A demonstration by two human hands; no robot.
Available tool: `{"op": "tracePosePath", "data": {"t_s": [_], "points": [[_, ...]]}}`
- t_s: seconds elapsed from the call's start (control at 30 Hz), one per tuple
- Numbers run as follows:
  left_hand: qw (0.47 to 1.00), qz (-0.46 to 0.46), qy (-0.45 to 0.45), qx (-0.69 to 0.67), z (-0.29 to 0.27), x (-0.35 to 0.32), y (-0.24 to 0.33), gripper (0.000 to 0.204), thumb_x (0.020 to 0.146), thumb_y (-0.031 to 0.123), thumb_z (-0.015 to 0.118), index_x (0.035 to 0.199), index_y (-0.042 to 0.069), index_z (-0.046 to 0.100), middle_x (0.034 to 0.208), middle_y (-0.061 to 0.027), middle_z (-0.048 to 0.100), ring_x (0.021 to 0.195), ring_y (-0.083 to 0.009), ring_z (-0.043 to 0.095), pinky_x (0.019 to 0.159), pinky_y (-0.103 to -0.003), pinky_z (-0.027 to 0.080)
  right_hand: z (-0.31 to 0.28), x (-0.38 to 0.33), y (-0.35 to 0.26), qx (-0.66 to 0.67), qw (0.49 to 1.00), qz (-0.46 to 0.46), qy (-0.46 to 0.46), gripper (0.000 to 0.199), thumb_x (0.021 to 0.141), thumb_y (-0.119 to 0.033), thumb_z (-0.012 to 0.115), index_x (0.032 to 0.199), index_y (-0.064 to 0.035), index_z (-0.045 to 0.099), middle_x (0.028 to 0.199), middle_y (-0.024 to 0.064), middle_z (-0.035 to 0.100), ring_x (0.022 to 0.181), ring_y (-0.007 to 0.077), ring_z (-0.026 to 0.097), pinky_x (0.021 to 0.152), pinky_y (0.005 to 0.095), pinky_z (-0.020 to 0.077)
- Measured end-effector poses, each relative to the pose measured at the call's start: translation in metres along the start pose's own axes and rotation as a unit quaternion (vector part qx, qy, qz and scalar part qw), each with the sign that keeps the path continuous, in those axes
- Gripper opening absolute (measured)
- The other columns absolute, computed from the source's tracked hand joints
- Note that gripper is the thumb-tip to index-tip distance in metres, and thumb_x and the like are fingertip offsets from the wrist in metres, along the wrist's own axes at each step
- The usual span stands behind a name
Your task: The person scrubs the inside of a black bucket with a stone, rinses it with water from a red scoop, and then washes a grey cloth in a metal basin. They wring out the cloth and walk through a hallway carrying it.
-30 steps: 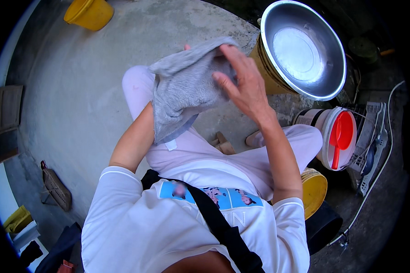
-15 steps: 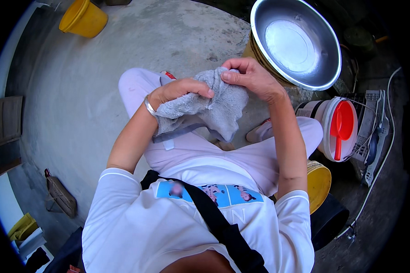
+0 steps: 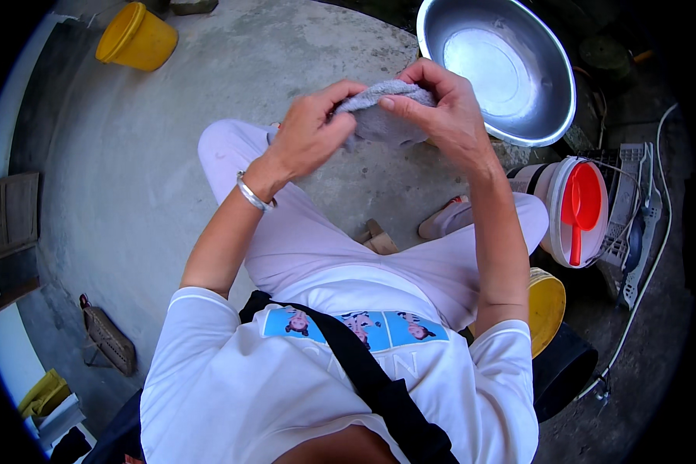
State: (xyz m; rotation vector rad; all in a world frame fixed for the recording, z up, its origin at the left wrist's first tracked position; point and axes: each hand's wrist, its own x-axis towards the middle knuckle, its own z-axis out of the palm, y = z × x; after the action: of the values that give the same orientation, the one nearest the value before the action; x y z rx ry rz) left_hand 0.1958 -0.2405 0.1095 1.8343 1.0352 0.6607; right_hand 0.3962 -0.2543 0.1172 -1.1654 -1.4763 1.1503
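Note:
A grey towel (image 3: 390, 124) is held up between my two hands, above and beyond my knees. Its upper edge is bunched, and the rest hangs down behind my fingers. My left hand (image 3: 311, 130), with a silver bangle on the wrist, is closed on the towel's left end. Thumb and fingers of my right hand (image 3: 452, 116) pinch its right end. Just past my right hand is a wide steel basin (image 3: 533, 100), which holds no visible cloth.
A yellow bucket (image 3: 153, 42) stands at the far left on the concrete floor (image 3: 124, 185). To the right, a white bucket (image 3: 549, 176) holds a red dipper (image 3: 580, 205), near a grey plastic rack (image 3: 634, 166) and a pale hose (image 3: 648, 290). Another yellow bucket (image 3: 549, 309) sits by my right elbow.
Both hands have risen farther from my body with the towel. It was spread over my lap with its lower edge showing; now it is bunched along the top and hangs beyond my hands.

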Motion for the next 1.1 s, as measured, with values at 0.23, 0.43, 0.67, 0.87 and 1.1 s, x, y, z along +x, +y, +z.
{"op": "tracePosePath", "data": {"t_s": [0.23,0.43,0.67,0.87,1.1], "points": [[0.992,0.115,0.053,-0.004,-0.017,0.005,0.002,0.022,0.086,0.011,0.052,0.105,0.003,0.058,0.083,-0.0002,0.057,0.068,-0.0066,0.049,0.061,-0.020,0.040,-0.015,-0.010,0.013,-0.114,0.990,-0.081,-0.037,0.025,0.068,-0.011,0.073,0.079,-0.0037,0.051,0.067,-0.0033,0.049,0.060,0.0066,0.042,0.054,0.0225,0.0358],[0.973,0.020,-0.055,-0.223,-0.032,0.005,0.007,0.017,0.084,0.016,0.062,0.095,0.005,0.054,0.078,0.0035,0.056,0.070,-0.0011,0.049,0.058,-0.017,0.040,-0.018,-0.012,0.003,0.042,0.998,-0.014,-0.038,0.023,0.072,-0.012,0.072,0.077,-0.0067,0.050,0.067,-0.0066,0.045,0.062,0.0035,0.039,0.054,0.0194,0.0327],[0.954,0.012,-0.027,-0.297,-0.032,0.002,0.014,0.011,0.088,0.014,0.055,0.094,0.007,0.050,0.070,0.0058,0.053,0.063,0.0012,0.046,0.057,-0.014,0.037,-0.022,-0.013,0.017,-0.065,0.983,0.002,-0.173,0.030,0.068,-0.019,0.075,0.078,-0.0022,0.053,0.065,0.0003,0.048,0.064,0.0079,0.044,0.056,0.0247,0.0359],[0.951,0.038,0.096,-0.293,-0.049,0.000,0.013,0.007,0.090,0.014,0.051,0.093,0.008,0.050,0.071,0.0061,0.051,0.063,0.0016,0.044,0.057,-0.014,0.036,-0.035,-0.021,0.049,-0.290,0.928,0.074,-0.220,0.025,0.070,-0.018,0.072,0.081,-0.0007,0.058,0.060,0.0068,0.048,0.061,0.0143,0.043,0.056,0.0306,0.0366],[0.968,0.098,0.229,-0.032,-0.085,-0.001,-0.009,0.016,0.088,0.021,0.058,0.091,0.005,0.055,0.077,0.0047,0.053,0.069,-0.0031,0.045,0.061,-0.016,0.037,-0.062,-0.036,0.064,-0.087,0.983,0.138,-0.086,0.016,0.077,-0.015,0.066,0.081,-0.0010,0.061,0.065,-0.0044,0.048,0.063,0.0057,0.039,0.057,0.0234,0.0330]]}}
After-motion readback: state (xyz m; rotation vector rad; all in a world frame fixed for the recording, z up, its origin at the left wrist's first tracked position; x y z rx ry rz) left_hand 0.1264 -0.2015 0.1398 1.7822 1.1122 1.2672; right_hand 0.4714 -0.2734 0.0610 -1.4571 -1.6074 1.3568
